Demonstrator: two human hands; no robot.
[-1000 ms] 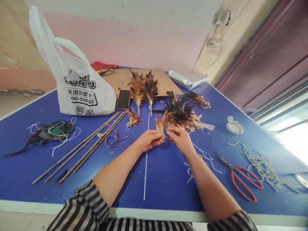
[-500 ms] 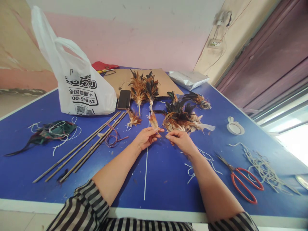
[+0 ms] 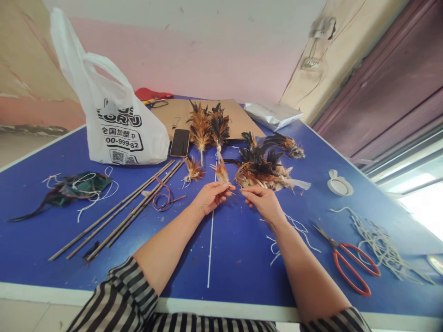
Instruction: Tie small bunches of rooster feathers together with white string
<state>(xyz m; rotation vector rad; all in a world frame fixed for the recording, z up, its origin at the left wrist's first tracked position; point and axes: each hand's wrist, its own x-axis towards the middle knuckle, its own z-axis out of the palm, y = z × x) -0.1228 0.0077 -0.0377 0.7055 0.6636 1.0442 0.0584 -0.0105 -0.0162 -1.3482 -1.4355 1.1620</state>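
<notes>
My left hand (image 3: pixel 213 197) pinches a small bunch of orange-brown feathers (image 3: pixel 220 171) by its lower end, tips pointing away from me. Close on its right, my right hand (image 3: pixel 260 199) has thumb and forefinger pressed together; whatever they hold is too small to make out. Just beyond that hand lies a loose pile of black and brown feathers (image 3: pixel 261 170). A smaller tied feather bunch (image 3: pixel 193 169) rests to the left of my left hand. Farther back, two feather bundles (image 3: pixel 200 131) with bound pale stems lie partly on a cardboard sheet (image 3: pixel 238 115).
Thin sticks (image 3: pixel 128 214) and a purple cord (image 3: pixel 162 201) lie left, near a dark feather bundle with string (image 3: pixel 79 188). Behind them stand a white plastic bag (image 3: pixel 128 124) and a phone (image 3: pixel 179 143). At right are red-handled scissors (image 3: pixel 349 258), tangled string (image 3: pixel 377 240) and a tape roll (image 3: pixel 339 185).
My right hand has moved slightly, its fingertips still close to the left ones. My left hand keeps its pinch on the feathers. The whole view has shifted a little.
</notes>
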